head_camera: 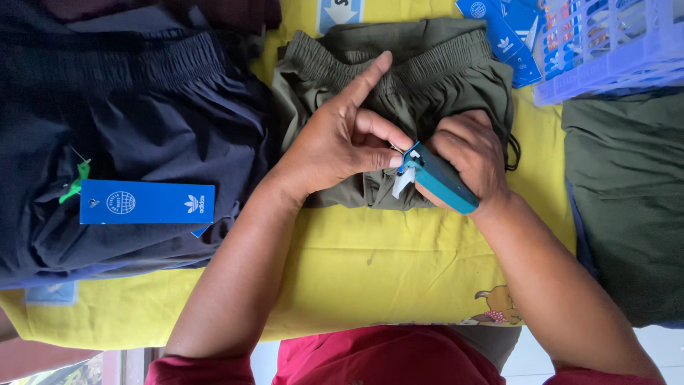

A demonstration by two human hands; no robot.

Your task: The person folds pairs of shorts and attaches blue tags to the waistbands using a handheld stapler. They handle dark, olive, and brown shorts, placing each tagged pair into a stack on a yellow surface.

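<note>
Navy garment: dark folded shorts [135, 121] lie at the far left on the yellow cloth [370, 264], elastic waistband toward the far edge.
Blue tag: a blue card tag [146, 202] rests on the navy fabric, hung from a green plastic fastener [77, 178] just to its left.
Yellow cloth: it covers the bench under everything you work on, with a small cartoon print [499, 308] near its right near corner.
Left hand: your left hand [342, 139] presses on the olive shorts, index finger stretched out toward the far waistband, thumb and the other fingers pinching a small white tag piece [401, 182] at the nose of the tool.
Olive shorts: the folded olive shorts [399, 78] sit in the middle of the cloth, far of your chest, waistband on the far side, both of your hands on them.
Tagging gun: the teal tagging gun [442, 182] lies slanted, its nose at the white tag piece and its body running toward the near right.
Right hand: your right hand [470, 153] is clenched round the tagging gun, knuckles resting on the olive fabric.
Tag stack: loose blue card tags [502, 32] lie at the far edge, just left of the basket.
Basket: a pale lilac plastic basket [613, 53] stands at the far right corner.
Green pile: another dark green folded garment [627, 199] lies on the right, near of the basket.
</note>
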